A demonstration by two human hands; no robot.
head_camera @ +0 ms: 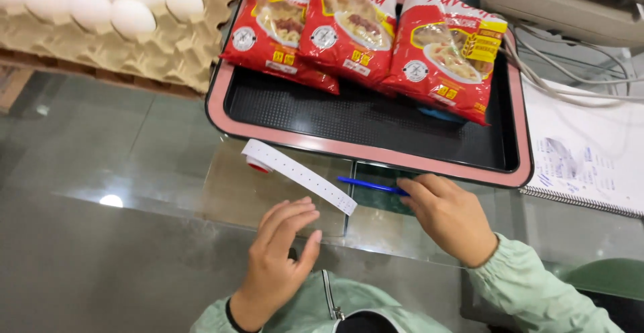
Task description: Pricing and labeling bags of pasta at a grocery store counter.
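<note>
Nearest the camera, pale green sleeves lead up to two bare hands over a glass worktop. The left hand hovers loosely curled, fingers half bent and released, holding nothing; its fingertips lie just below the loose end of a white paper strip without clearly touching it. The right hand rests knuckles up, fingers bent down onto the worktop, its fingertips at the near end of a blue pen. Whether it actually pinches the pen cannot be told, since the fingers cover that end.

The strip is the landmark. It runs slantwise, its lower end between the two hands, nearer the left one, and its upper end curling off a small roll with a red core further from the hands. The pen lies just right of the strip's lower end, pointing towards it, nearly touching.

Beyond the strip, just behind it, stands a black tray with a pink rim. On the far part of the tray lie three red pasta bags, side by side and overlapping. Up and to the left of the strip sits a cardboard egg carton holding white eggs and a few brown ones. Well to the right of the strip lies a spiral notebook, with grey cables across its far edge and a beige machine behind them.
</note>
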